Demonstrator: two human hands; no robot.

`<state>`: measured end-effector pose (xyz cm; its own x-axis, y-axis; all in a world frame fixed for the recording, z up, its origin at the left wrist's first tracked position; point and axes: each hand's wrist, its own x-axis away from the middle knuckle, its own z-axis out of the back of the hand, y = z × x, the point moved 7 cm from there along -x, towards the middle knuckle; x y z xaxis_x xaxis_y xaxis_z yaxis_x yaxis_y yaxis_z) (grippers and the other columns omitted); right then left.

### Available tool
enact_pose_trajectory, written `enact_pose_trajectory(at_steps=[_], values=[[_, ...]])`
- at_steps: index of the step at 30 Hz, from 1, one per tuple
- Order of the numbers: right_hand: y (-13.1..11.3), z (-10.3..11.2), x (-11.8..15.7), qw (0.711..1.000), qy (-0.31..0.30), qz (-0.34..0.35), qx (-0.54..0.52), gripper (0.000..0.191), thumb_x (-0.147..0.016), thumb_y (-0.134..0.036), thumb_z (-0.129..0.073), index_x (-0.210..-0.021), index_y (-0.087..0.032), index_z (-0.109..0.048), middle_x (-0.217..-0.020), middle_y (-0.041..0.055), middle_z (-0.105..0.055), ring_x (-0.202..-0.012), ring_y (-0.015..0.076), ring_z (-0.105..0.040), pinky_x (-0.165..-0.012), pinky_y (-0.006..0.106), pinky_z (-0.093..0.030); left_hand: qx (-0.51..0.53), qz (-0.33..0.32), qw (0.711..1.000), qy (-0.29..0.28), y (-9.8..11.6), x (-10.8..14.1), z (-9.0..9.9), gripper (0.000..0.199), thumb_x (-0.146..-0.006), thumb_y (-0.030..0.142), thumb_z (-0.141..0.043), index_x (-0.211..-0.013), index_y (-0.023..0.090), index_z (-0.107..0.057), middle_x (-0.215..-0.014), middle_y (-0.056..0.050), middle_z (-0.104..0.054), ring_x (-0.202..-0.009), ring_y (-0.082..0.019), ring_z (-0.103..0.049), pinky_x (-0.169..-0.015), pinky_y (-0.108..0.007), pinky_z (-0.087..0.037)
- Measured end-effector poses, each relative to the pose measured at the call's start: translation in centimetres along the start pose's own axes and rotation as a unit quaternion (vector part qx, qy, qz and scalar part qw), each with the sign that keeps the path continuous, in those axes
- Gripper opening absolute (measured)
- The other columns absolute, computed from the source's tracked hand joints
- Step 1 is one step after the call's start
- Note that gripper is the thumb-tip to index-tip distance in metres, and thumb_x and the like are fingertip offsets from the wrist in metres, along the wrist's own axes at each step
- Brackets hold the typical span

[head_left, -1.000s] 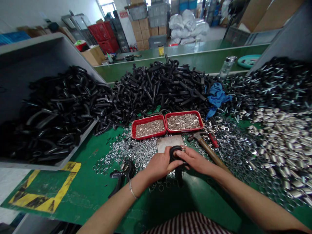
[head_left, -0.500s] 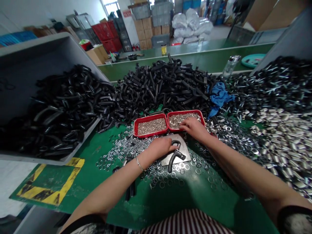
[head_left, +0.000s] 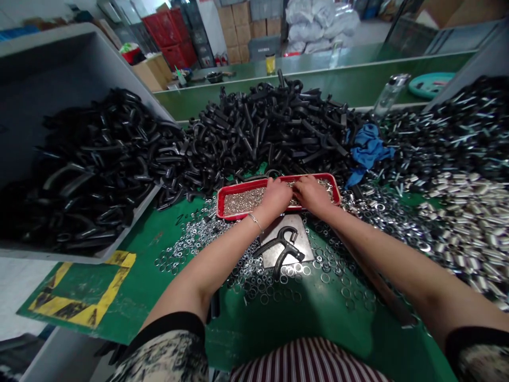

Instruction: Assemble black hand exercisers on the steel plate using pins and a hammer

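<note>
Fittings: black curved U-shaped fittings (head_left: 262,122), smooth with a satin sheen
Washers: loose silver metal ring washers (head_left: 191,249), bright and glossy
Tray: shallow red rectangular tray (head_left: 242,185), smooth and glossy
Plate: flat grey steel plate (head_left: 300,249), dull and scuffed
Rag: crumpled blue cloth rag (head_left: 368,146), soft and matt
Worktop: green worktop (head_left: 139,302), smooth with a faint sheen
</note>
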<state>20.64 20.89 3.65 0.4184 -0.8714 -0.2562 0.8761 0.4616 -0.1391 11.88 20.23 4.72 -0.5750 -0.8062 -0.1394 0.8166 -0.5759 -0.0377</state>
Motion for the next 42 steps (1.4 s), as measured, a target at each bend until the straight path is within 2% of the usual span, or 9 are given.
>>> enact_pose_trajectory(at_steps=[10, 14, 16, 20, 22, 24, 30, 37, 42], values=[[1.3, 0.5, 0.2, 0.984, 0.067, -0.062, -0.150, 0.018, -0.095, -0.024, -0.051, -0.096, -0.015, -0.067, -0.098, 0.0135, -0.069, -0.096, 0.0271, -0.058, -0.088, 0.039, -0.044, 0.152, 0.101, 0.981, 0.068, -1.4, 1.4, 0.6, 0.026, -0.104, 0.024, -0.040, -0.107, 0.008, -0.059, -0.097, -0.015, -0.068, -0.095, -0.026, -0.064, -0.091, -0.042, -0.043], [0.8, 2.9, 2.4, 0.943, 0.110, -0.080, -0.303, 0.018, -0.095, -0.032, -0.054, -0.096, -0.017, -0.065, -0.097, 0.0088, -0.070, -0.087, 0.0213, -0.062, -0.083, 0.035, -0.047, 0.275, 0.111, 0.945, 0.141, -2.2, 4.1, 3.5, 0.016, -0.102, 0.022, -0.046, -0.106, 0.014, -0.059, -0.104, -0.011, -0.065, -0.099, -0.020, -0.062, -0.091, -0.035, -0.047], [0.0, 3.2, 4.9, 0.916, 0.077, -0.095, -0.383, 0.022, -0.094, -0.039, -0.058, -0.096, -0.019, -0.065, -0.093, 0.0060, -0.070, -0.080, 0.0188, -0.062, -0.077, 0.034, -0.049, 0.318, 0.111, 0.930, 0.148, -2.3, 6.5, 4.7, 0.011, -0.099, 0.019, -0.052, -0.101, 0.017, -0.063, -0.103, -0.009, -0.066, -0.102, -0.020, -0.062, -0.094, -0.036, -0.048], [-2.4, 1.3, 10.1, 0.851, -0.067, -0.133, -0.504, 0.029, -0.092, -0.047, -0.059, -0.093, -0.019, -0.065, -0.082, 0.0030, -0.067, -0.067, 0.0154, -0.060, -0.064, 0.030, -0.050, 0.489, 0.201, 0.842, 0.107, -2.0, 11.9, 4.4, 0.007, -0.091, 0.025, -0.064, -0.096, 0.019, -0.063, -0.088, -0.004, -0.069, -0.080, -0.017, -0.067, -0.078, -0.033, -0.054], [-2.8, 0.7, 11.3, 0.842, -0.080, -0.157, -0.510, 0.029, -0.091, -0.047, -0.059, -0.092, -0.019, -0.066, -0.082, 0.0030, -0.067, -0.069, 0.0156, -0.061, -0.065, 0.031, -0.052, 0.559, 0.242, 0.787, 0.093, -1.1, 13.9, 3.6, 0.013, -0.090, 0.030, -0.066, -0.094, 0.019, -0.062, -0.082, -0.002, -0.068, -0.071, -0.015, -0.067, -0.070, -0.031, -0.054], [-2.9, 0.2, 11.6, 0.844, -0.082, -0.170, -0.502, 0.029, -0.090, -0.046, -0.060, -0.092, -0.018, -0.067, -0.084, 0.0033, -0.068, -0.072, 0.0164, -0.062, -0.067, 0.031, -0.052, 0.571, 0.271, 0.770, 0.090, -0.3, 15.2, 2.8, 0.015, -0.090, 0.033, -0.065, -0.091, 0.018, -0.062, -0.078, -0.001, -0.067, -0.069, -0.015, -0.066, -0.069, -0.030, -0.053], [-2.6, -0.6, 11.1, 0.898, -0.055, -0.135, -0.415, 0.024, -0.094, -0.041, -0.057, -0.090, -0.019, -0.066, -0.083, 0.0039, -0.068, -0.075, 0.0185, -0.061, -0.071, 0.033, -0.049, 0.436, 0.259, 0.856, 0.105, 1.2, 15.9, 0.7, 0.016, -0.092, 0.029, -0.063, -0.081, 0.017, -0.063, -0.088, -0.003, -0.064, -0.086, -0.017, -0.061, -0.083, -0.031, -0.047], [-5.5, 0.5, 10.7, 0.983, -0.058, 0.061, -0.166, 0.026, -0.101, -0.027, -0.042, -0.093, -0.018, -0.065, -0.095, 0.0129, -0.064, -0.095, 0.0263, -0.056, -0.084, 0.038, -0.046, 0.289, 0.223, 0.927, 0.084, 2.6, 15.6, -0.3, 0.014, -0.095, 0.026, -0.061, -0.084, 0.017, -0.059, -0.092, -0.005, -0.062, -0.095, -0.021, -0.057, -0.092, -0.037, -0.042], [-3.0, 2.1, 12.5, 0.996, -0.058, 0.012, -0.069, 0.022, -0.100, -0.030, -0.046, -0.108, -0.017, -0.062, -0.106, 0.0163, -0.063, -0.100, 0.0302, -0.057, -0.084, 0.042, -0.049, 0.189, 0.180, 0.964, 0.054, 3.5, 15.3, -0.1, 0.016, -0.098, 0.029, -0.056, -0.090, 0.016, -0.061, -0.095, -0.007, -0.063, -0.097, -0.024, -0.056, -0.091, -0.040, -0.042]])
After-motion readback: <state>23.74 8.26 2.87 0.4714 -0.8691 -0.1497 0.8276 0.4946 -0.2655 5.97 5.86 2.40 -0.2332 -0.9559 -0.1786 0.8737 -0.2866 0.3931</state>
